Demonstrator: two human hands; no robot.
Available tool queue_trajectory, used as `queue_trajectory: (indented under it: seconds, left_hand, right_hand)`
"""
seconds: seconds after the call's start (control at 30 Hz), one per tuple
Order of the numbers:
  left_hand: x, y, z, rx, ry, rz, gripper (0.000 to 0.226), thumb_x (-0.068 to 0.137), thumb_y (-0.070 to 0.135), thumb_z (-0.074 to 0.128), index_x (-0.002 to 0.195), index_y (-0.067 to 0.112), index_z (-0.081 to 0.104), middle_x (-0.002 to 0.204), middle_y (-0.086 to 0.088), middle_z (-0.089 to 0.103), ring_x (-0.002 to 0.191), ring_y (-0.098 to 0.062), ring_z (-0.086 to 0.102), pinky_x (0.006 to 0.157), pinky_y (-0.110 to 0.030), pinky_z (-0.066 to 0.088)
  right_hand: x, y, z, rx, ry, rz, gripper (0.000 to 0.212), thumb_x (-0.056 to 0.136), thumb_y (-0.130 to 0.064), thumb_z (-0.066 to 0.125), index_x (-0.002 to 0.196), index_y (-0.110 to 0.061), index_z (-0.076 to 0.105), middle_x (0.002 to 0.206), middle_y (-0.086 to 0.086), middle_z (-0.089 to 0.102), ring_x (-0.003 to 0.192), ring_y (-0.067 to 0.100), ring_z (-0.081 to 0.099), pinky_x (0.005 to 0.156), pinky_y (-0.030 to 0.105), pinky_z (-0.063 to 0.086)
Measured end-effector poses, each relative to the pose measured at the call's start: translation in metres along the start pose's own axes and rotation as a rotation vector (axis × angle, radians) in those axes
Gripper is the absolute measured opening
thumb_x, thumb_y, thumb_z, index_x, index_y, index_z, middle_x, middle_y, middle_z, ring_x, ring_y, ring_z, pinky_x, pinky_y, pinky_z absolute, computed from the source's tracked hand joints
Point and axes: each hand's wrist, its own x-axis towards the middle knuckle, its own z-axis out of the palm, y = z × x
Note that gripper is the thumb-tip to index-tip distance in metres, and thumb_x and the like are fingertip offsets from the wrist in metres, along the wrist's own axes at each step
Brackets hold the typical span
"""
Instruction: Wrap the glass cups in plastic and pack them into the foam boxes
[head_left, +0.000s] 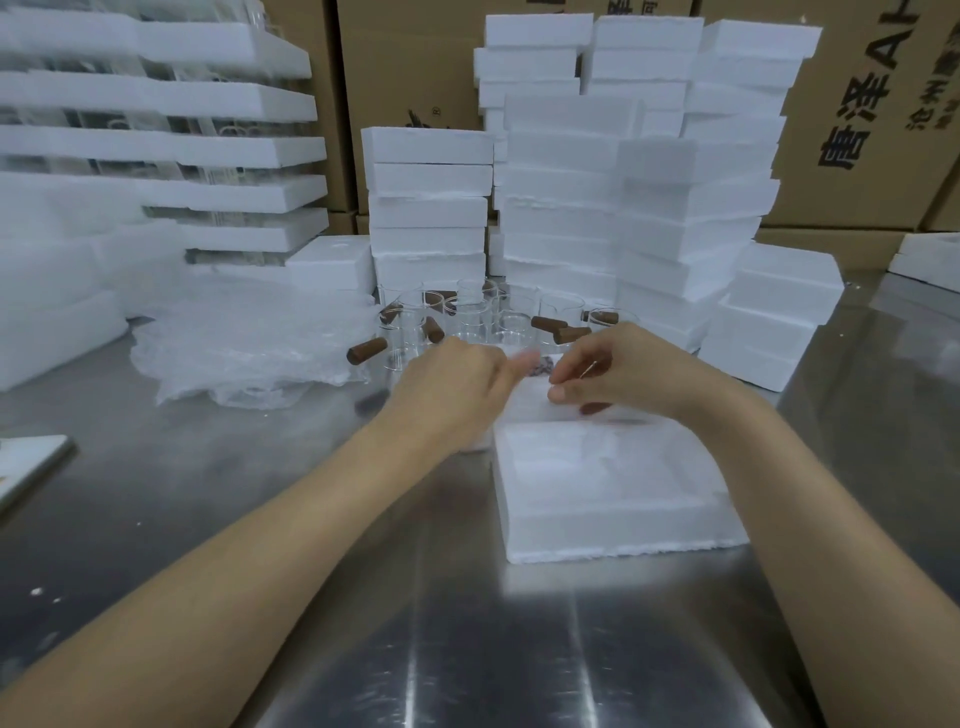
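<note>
Left hand and right hand meet above the foam box. Both pinch a blurred plastic-wrapped bundle.

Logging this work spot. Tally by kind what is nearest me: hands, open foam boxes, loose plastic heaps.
Hands: 2, left hand and right hand
Open foam box: 1
Plastic heap: 1
Total: 4, leaving out the blurred white under the hands.
</note>
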Motion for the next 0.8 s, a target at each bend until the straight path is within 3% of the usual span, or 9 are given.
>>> queue_trajectory:
  seconds: [0.07, 0.13, 0.23, 0.4, 0.53, 0.6, 0.67, 0.73, 0.8]
  left_hand:
    - [0.001, -0.009, -0.008, -0.305, 0.227, -0.074, 0.056, 0.102, 0.045, 0.031, 0.082, 0.012, 0.072, 0.079, -0.004, 0.072, 0.08, -0.021, 0.067, 0.075, -0.034, 0.05]
    - [0.006, -0.02, -0.014, -0.527, 0.393, -0.232, 0.045, 0.101, 0.037, 0.035, 0.088, 0.016, 0.072, 0.085, 0.004, 0.074, 0.08, -0.011, 0.067, 0.074, -0.028, 0.049]
    - [0.014, -0.037, -0.013, -0.666, 0.3, -0.408, 0.026, 0.095, 0.016, 0.045, 0.089, 0.017, 0.07, 0.093, 0.003, 0.073, 0.074, -0.004, 0.061, 0.068, -0.025, 0.045]
    - [0.012, -0.043, -0.003, -0.723, 0.134, -0.425, 0.016, 0.093, 0.017, 0.055, 0.093, 0.016, 0.071, 0.094, 0.009, 0.068, 0.088, -0.004, 0.058, 0.076, -0.012, 0.041]
    - [0.011, -0.042, 0.001, -0.627, 0.088, -0.354, 0.015, 0.094, 0.017, 0.056, 0.099, 0.019, 0.07, 0.093, 0.012, 0.066, 0.075, 0.011, 0.056, 0.061, -0.006, 0.04]
    - [0.01, -0.041, 0.004, -0.593, 0.037, -0.32, 0.02, 0.096, 0.02, 0.055, 0.11, 0.019, 0.069, 0.101, 0.012, 0.065, 0.082, 0.009, 0.057, 0.065, -0.01, 0.042]
    - [0.009, -0.038, 0.006, -0.548, -0.002, -0.267, 0.026, 0.098, 0.021, 0.051, 0.119, 0.019, 0.067, 0.108, 0.01, 0.064, 0.095, 0.001, 0.057, 0.072, -0.005, 0.039]
    - [0.01, -0.035, 0.007, -0.475, 0.057, -0.2, 0.026, 0.099, 0.023, 0.05, 0.117, 0.016, 0.068, 0.105, 0.009, 0.065, 0.094, -0.003, 0.059, 0.07, 0.0, 0.036]
    - [0.01, -0.031, 0.005, -0.46, 0.199, -0.17, 0.029, 0.101, 0.027, 0.047, 0.108, 0.012, 0.071, 0.096, 0.005, 0.07, 0.09, -0.006, 0.062, 0.072, -0.009, 0.041]
  right_hand:
    - [-0.002, -0.004, -0.004, -0.046, 0.048, -0.057, 0.019, 0.068, -0.039, 0.082, 0.066, -0.024, 0.071, 0.056, -0.018, 0.061, 0.054, -0.004, 0.053, 0.051, 0.005, 0.039]
    - [-0.006, -0.009, -0.007, -0.118, -0.067, -0.082, 0.026, 0.06, -0.052, 0.081, 0.066, -0.029, 0.071, 0.058, -0.023, 0.06, 0.052, -0.007, 0.047, 0.05, 0.006, 0.035]
    - [-0.009, -0.013, -0.003, -0.2, -0.296, -0.072, 0.019, 0.062, -0.044, 0.083, 0.075, -0.035, 0.072, 0.067, -0.028, 0.062, 0.056, -0.007, 0.049, 0.052, 0.011, 0.041]
    - [-0.011, -0.015, -0.005, -0.138, -0.285, -0.128, 0.017, 0.075, -0.01, 0.077, 0.076, -0.024, 0.068, 0.061, -0.023, 0.061, 0.05, -0.002, 0.043, 0.053, 0.015, 0.04]
    - [-0.011, -0.015, -0.018, 0.331, 0.073, -0.224, 0.017, 0.081, -0.001, 0.067, 0.088, -0.017, 0.066, 0.075, -0.008, 0.064, 0.07, 0.012, 0.052, 0.061, 0.023, 0.039]
    - [-0.008, -0.014, -0.025, 0.588, 0.312, -0.193, 0.021, 0.087, 0.0, 0.058, 0.098, -0.016, 0.065, 0.081, 0.004, 0.058, 0.069, 0.02, 0.044, 0.059, 0.026, 0.036]
    - [-0.007, -0.015, -0.029, 0.83, 0.513, -0.153, 0.017, 0.082, -0.004, 0.054, 0.085, -0.019, 0.062, 0.075, 0.003, 0.053, 0.064, 0.02, 0.037, 0.057, 0.025, 0.034]
    - [-0.005, -0.016, -0.031, 1.119, 0.691, -0.135, 0.017, 0.08, -0.006, 0.047, 0.076, -0.02, 0.056, 0.069, -0.003, 0.054, 0.062, 0.014, 0.046, 0.06, 0.024, 0.042]
    - [-0.004, -0.013, -0.027, 1.336, 0.77, -0.132, 0.027, 0.092, -0.003, 0.04, 0.08, -0.022, 0.054, 0.07, -0.009, 0.06, 0.064, 0.008, 0.057, 0.065, 0.021, 0.05]
